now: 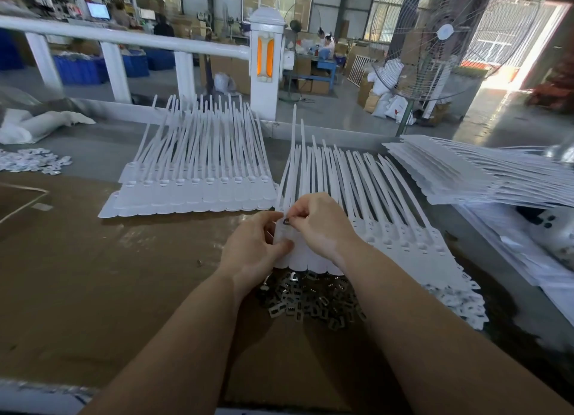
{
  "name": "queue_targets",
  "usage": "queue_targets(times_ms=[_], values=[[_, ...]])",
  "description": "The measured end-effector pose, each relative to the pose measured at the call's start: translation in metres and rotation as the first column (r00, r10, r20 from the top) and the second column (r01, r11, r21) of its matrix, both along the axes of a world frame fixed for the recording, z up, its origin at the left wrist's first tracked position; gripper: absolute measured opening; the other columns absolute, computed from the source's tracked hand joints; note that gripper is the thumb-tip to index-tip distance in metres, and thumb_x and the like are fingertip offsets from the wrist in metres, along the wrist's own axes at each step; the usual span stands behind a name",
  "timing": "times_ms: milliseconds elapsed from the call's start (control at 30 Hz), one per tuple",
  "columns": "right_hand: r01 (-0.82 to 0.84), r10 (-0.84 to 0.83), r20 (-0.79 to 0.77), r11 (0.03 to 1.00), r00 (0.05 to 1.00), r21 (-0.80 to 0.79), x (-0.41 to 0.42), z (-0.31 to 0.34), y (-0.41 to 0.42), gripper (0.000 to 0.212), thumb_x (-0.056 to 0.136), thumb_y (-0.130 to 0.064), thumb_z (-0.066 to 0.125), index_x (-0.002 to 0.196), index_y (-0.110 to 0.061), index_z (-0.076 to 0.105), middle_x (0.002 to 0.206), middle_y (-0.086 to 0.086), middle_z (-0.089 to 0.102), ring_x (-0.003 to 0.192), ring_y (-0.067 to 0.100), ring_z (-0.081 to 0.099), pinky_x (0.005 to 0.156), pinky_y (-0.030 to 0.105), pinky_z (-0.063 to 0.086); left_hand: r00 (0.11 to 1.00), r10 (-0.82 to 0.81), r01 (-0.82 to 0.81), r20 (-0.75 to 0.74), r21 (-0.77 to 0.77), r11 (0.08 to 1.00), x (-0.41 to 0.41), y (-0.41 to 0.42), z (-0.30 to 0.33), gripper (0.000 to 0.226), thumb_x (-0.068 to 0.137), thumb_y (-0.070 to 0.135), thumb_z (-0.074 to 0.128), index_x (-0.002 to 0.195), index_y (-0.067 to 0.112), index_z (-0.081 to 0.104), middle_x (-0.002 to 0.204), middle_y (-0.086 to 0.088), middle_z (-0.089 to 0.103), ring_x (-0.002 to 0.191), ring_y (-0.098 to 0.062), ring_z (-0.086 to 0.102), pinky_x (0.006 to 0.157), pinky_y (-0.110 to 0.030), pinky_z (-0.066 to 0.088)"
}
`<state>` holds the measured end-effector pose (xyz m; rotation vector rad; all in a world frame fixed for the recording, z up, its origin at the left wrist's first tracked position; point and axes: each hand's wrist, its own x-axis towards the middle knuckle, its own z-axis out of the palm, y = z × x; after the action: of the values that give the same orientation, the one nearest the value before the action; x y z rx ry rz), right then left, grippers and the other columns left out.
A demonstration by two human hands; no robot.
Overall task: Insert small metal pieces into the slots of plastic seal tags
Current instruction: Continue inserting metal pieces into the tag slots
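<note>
I see my right hand (320, 225) with fingertips pinched tight on a small metal piece (286, 221) at the head of the seal tag strip (388, 228), mid-table toward the near edge. Left hand (254, 247) grips the strip's near-left end (thumb pressed on top). Pile of metal pieces (313, 296) lies just below

Cardboard-topped table (77, 275): tag sheets (192, 194), metal pieces (313, 299).
</note>
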<state>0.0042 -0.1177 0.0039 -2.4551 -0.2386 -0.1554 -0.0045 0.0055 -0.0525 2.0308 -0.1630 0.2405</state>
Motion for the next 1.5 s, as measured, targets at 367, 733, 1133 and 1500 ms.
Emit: queue_targets(times_ms=[367, 733, 1133, 1500], values=[[0.002, -0.002, -0.008, 1.000, 1.000, 0.023, 0.002, 0.001, 0.001, 0.011, 0.085, -0.009, 0.062, 0.087, -0.012, 0.073, 0.090, 0.004, 0.069, 0.086, 0.017, 0.063, 0.082, 0.037, 0.053, 1.000, 0.001, -0.001, 0.004, 0.016, 1.000, -0.002, 0.000, 0.004, 0.047, 0.079, 0.023, 0.069, 0.125, 0.021, 0.056, 0.077, 0.013, 0.056, 0.068, -0.004, 0.052, 0.074, -0.034, 0.050], [0.041, -0.050, 0.069, 0.990, 0.996, 0.134, -0.016, -0.005, -0.017, 0.016, 0.089, -0.005, 0.057, 0.094, -0.016, 0.068, 0.093, -0.008, 0.061, 0.083, 0.002, 0.056, 0.070, 0.006, 0.041, 1.000, 0.023, -0.021, -0.019, 0.055, 0.998, -0.004, 0.000, 0.006, 0.052, 0.079, 0.023, 0.071, 0.127, 0.022, 0.052, 0.089, 0.013, 0.057, 0.082, -0.009, 0.056, 0.085, -0.040, 0.050], [-0.114, 0.115, -0.002, 0.988, 0.993, -0.106, -0.055, -0.008, -0.030, 0.014, 0.085, -0.011, 0.063, 0.091, -0.021, 0.072, 0.086, -0.010, 0.065, 0.082, 0.005, 0.060, 0.082, 0.021, 0.050, 0.999, 0.019, -0.018, -0.028, 0.012, 1.000, -0.003, -0.002, 0.006, 0.051, 0.077, 0.018, 0.073, 0.125, 0.020, 0.054, 0.083, 0.013, 0.057, 0.074, -0.006, 0.055, 0.079, -0.034, 0.050], [-0.270, 0.270, -0.034, 0.931, 0.962, -0.247, -0.057, -0.012, -0.026, 0.022, 0.090, -0.015, 0.058, 0.103, -0.028, 0.070, 0.108, -0.002, 0.056, 0.100, 0.015, 0.051, 0.087, 0.028, 0.041, 0.999, 0.024, -0.023, -0.032, 0.028, 0.999, -0.004, -0.002, 0.006, 0.051, 0.076, 0.015, 0.073, 0.124, 0.019, 0.055, 0.082, 0.012, 0.057, 0.074, -0.007, 0.055, 0.081, -0.036, 0.049]])
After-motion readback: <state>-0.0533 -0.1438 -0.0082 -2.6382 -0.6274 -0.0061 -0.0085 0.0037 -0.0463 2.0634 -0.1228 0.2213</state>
